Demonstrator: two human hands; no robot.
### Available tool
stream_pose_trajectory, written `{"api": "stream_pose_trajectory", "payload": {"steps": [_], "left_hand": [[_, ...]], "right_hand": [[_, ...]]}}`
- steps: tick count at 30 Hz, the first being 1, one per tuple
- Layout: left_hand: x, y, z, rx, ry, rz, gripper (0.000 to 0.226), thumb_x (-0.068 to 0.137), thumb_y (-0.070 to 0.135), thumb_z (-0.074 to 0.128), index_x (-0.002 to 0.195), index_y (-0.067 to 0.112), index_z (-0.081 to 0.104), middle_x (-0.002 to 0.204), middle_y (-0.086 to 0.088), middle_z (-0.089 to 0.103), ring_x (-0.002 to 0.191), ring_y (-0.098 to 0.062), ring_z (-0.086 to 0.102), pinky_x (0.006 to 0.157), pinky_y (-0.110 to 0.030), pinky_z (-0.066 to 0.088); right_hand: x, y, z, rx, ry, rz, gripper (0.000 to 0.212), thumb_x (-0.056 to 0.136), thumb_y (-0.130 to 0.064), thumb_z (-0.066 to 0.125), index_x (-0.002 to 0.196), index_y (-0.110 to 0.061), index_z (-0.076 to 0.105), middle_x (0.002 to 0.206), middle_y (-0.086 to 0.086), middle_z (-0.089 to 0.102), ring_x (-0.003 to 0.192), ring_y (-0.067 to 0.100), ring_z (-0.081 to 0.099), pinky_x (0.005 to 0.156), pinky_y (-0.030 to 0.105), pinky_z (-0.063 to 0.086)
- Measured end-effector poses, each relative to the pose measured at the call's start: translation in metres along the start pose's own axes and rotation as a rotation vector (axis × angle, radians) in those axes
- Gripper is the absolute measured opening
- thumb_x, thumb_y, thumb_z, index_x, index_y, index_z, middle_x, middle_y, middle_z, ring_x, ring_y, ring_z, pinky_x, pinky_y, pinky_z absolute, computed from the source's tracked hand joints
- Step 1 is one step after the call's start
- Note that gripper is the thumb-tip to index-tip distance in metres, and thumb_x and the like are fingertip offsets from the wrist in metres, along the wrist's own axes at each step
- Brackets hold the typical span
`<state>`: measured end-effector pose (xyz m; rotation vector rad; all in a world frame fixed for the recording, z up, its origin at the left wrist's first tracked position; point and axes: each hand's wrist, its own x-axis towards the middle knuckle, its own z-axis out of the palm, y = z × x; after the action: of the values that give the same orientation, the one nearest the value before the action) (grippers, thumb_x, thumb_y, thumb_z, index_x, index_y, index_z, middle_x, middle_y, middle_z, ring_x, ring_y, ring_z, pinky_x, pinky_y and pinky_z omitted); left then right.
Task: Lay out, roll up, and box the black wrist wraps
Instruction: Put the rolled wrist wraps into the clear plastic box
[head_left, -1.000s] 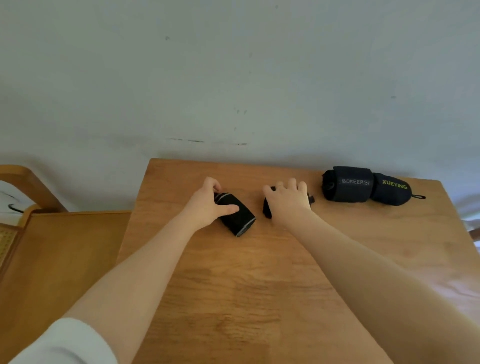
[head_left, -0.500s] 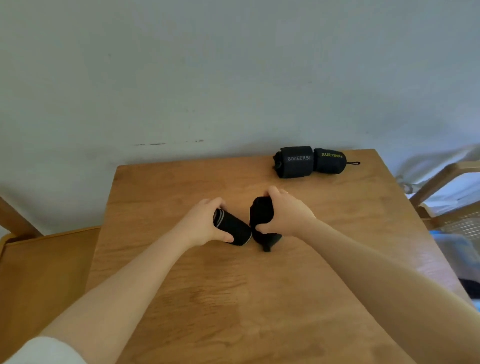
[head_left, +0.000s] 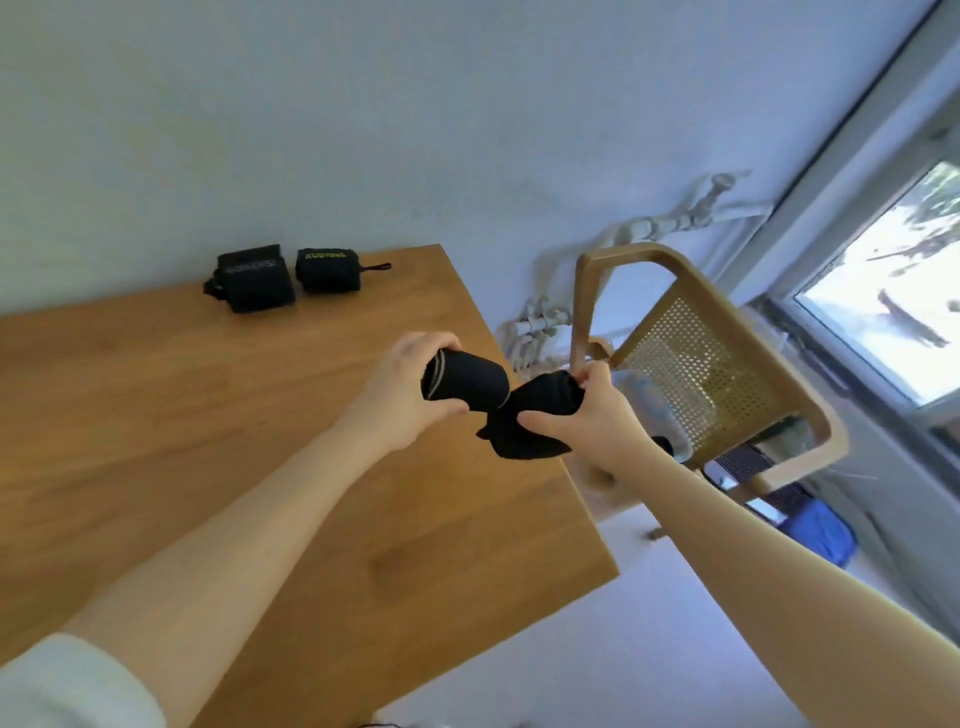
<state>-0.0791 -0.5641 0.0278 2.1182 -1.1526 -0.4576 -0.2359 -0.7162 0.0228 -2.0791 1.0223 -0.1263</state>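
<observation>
My left hand (head_left: 400, 397) grips a rolled black wrist wrap (head_left: 465, 382) with a pale edge stripe, lifted above the table's right edge. My right hand (head_left: 582, 415) holds a second black wrap (head_left: 524, 426), looser, with a corner hanging down. The two wraps touch end to end in the air. Two more rolled black wraps lie side by side at the table's far edge: one with grey lettering (head_left: 254, 278) and one with yellow lettering (head_left: 328, 269). No box is in view.
The wooden table (head_left: 182, 441) fills the left and centre. To its right stands a wooden chair with a perforated back (head_left: 696, 364). Behind it are white pipes on the wall, a window at far right, and a blue object (head_left: 821, 530) on the floor.
Both hands have lifted their wraps off the table and carried them right, toward the table's edge. My view has swung right and tilted, bringing the chair and window in.
</observation>
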Motion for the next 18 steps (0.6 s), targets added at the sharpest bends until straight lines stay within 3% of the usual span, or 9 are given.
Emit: {"api": "stream_pose_trajectory", "payload": {"steps": [3, 7, 13, 18], "left_hand": [[0.023, 0.045, 0.052, -0.007, -0.093, 0.035, 0.052, 0.080, 0.013, 0.070, 0.126, 0.021, 0.048, 0.127, -0.002, 0.041, 0.116, -0.019, 0.043, 0.092, -0.025, 0.031], [0.058, 0.090, 0.105, 0.038, -0.208, 0.087, 0.054, 0.079, 0.010, 0.063, 0.129, 0.022, 0.046, 0.125, 0.001, 0.040, 0.109, -0.017, 0.044, 0.084, -0.024, 0.033], [0.138, 0.106, 0.197, 0.050, -0.284, 0.081, 0.056, 0.081, 0.011, 0.060, 0.133, 0.022, 0.043, 0.134, -0.001, 0.037, 0.117, -0.021, 0.044, 0.088, -0.027, 0.037], [0.224, 0.091, 0.276, 0.043, -0.336, -0.029, 0.057, 0.084, 0.010, 0.059, 0.138, 0.021, 0.041, 0.137, -0.004, 0.036, 0.121, -0.023, 0.043, 0.089, -0.026, 0.035]], "right_hand": [[0.002, 0.053, -0.045, 0.043, 0.046, 0.066, 0.066, 0.073, -0.037, 0.079, 0.113, -0.016, 0.032, 0.098, -0.007, 0.049, 0.093, 0.015, 0.051, 0.062, 0.022, 0.041], [0.021, 0.113, -0.096, 0.045, 0.122, 0.164, 0.071, 0.076, -0.034, 0.075, 0.129, -0.017, 0.032, 0.115, 0.002, 0.049, 0.102, 0.023, 0.053, 0.082, 0.038, 0.052], [0.080, 0.198, -0.155, 0.172, 0.216, 0.388, 0.047, 0.081, -0.023, 0.068, 0.111, -0.016, 0.032, 0.111, 0.009, 0.048, 0.090, 0.021, 0.049, 0.053, 0.024, 0.039], [0.167, 0.255, -0.190, 0.074, 0.191, 0.459, 0.048, 0.082, -0.024, 0.067, 0.113, -0.014, 0.031, 0.111, 0.008, 0.043, 0.090, 0.022, 0.047, 0.052, 0.026, 0.035]]}}
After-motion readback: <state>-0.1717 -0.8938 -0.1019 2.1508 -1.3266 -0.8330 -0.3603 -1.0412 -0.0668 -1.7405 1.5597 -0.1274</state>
